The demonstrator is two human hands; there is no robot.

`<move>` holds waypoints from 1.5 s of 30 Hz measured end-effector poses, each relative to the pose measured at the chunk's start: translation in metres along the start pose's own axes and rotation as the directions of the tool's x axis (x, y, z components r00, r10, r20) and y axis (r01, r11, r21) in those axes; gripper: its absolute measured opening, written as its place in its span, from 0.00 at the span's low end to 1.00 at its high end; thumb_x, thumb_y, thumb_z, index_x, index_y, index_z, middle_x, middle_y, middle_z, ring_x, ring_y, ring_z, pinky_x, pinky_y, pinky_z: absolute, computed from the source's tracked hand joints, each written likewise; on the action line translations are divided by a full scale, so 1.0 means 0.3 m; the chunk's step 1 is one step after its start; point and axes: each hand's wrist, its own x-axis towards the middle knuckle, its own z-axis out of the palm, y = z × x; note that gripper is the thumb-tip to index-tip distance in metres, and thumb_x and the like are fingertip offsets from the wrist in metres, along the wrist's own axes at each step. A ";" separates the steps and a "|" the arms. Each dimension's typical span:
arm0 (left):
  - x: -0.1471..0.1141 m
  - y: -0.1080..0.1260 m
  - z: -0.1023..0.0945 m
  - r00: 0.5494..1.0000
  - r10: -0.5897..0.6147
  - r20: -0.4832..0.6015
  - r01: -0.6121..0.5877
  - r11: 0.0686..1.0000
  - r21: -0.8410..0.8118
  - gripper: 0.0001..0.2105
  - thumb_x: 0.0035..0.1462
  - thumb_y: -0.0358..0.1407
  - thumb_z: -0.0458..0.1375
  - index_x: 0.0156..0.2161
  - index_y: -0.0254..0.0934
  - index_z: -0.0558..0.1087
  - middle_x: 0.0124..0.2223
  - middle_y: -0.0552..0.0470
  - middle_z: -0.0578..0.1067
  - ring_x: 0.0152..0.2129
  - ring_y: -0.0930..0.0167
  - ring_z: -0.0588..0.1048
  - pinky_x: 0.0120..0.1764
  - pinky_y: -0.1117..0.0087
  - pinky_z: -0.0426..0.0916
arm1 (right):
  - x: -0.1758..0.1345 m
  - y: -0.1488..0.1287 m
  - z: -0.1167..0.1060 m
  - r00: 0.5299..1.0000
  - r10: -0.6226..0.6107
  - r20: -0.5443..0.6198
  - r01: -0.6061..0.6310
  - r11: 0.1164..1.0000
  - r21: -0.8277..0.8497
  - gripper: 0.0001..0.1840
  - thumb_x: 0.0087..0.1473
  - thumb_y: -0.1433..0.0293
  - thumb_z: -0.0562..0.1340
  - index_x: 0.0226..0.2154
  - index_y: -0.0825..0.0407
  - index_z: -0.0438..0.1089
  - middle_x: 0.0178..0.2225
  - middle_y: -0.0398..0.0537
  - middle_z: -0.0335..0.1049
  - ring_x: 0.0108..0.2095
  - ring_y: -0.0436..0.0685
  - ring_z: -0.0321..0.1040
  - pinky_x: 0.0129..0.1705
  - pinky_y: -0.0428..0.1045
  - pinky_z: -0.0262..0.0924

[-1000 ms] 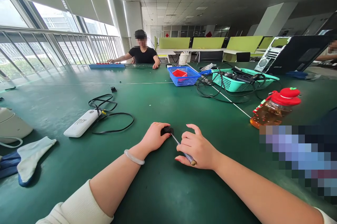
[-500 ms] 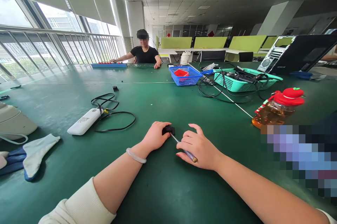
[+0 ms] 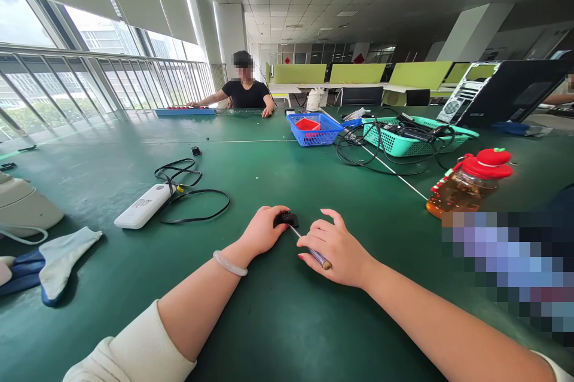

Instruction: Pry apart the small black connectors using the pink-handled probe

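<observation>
Glove: the blue-and-white glove (image 3: 69, 265) lies well to the left of the left hand, too far off to interfere, I judge.
White device: this slab (image 3: 146, 207) rests nearer, on the left hand's outer side; it seems no hindrance.
Left hand: the left hand (image 3: 262, 232) is curled closed, thumb and fingers pinching one end of a small dark part. If that pinch slackened, the part could twist or skid under the tool's push.
Black block: this part (image 3: 291, 219) sits at the left hand's fingertips, its free end pointing toward the right hand, ahead and to the left of that hand. Little of it is gripped, so sideways force might turn it.
Screwdriver: the shaft of the screwdriver (image 3: 320, 259) slants from the right hand to the block's near side, close to the left thumb. Whether the tip is seated cannot be told; a slip could jab that thumb.
Right hand: the right hand (image 3: 334, 250) is loosely bent about the handle, index finger raised away. So light a hold could let the tool roll or tilt.
Bottle: the red-lidded bottle (image 3: 469, 188) stands well beyond the right hand, to its right; a knock looks unlikely.
</observation>
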 end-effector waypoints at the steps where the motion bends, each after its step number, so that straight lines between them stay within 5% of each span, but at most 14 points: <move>1: 0.000 0.001 -0.001 1.000 0.001 0.001 -0.001 1.000 0.000 0.18 0.55 0.31 0.58 0.52 0.41 0.72 0.50 0.49 0.77 0.50 0.62 0.71 0.55 0.59 0.66 | 0.000 0.000 0.000 1.000 -0.002 -0.002 0.002 1.000 -0.004 0.04 0.59 0.68 0.59 0.36 0.50 0.70 0.29 0.42 0.72 0.34 0.53 0.66 0.60 0.63 0.43; 20: -0.001 0.003 -0.005 1.000 -0.007 0.012 0.007 1.000 -0.014 0.21 0.55 0.30 0.59 0.55 0.41 0.70 0.51 0.49 0.76 0.52 0.63 0.70 0.56 0.60 0.65 | 0.001 0.001 -0.007 0.999 -0.005 -0.039 0.003 0.999 -0.034 0.06 0.59 0.70 0.58 0.35 0.49 0.71 0.28 0.42 0.72 0.35 0.54 0.65 0.61 0.62 0.42; 33: 0.001 0.009 -0.007 1.000 -0.018 0.013 0.018 1.000 -0.010 0.21 0.55 0.29 0.58 0.54 0.41 0.71 0.50 0.49 0.77 0.51 0.63 0.70 0.56 0.60 0.65 | -0.004 0.004 0.002 0.992 -0.042 0.119 0.054 0.994 -0.096 0.05 0.57 0.71 0.60 0.37 0.48 0.71 0.30 0.44 0.71 0.37 0.56 0.63 0.60 0.65 0.40; 45: -0.002 0.009 -0.008 1.000 -0.009 0.013 0.009 1.000 -0.012 0.20 0.55 0.30 0.58 0.54 0.42 0.71 0.50 0.49 0.77 0.51 0.63 0.70 0.56 0.60 0.66 | 0.000 -0.005 -0.007 0.998 0.048 -0.028 -0.050 0.996 -0.075 0.06 0.59 0.70 0.60 0.38 0.47 0.73 0.33 0.44 0.73 0.40 0.56 0.66 0.60 0.64 0.41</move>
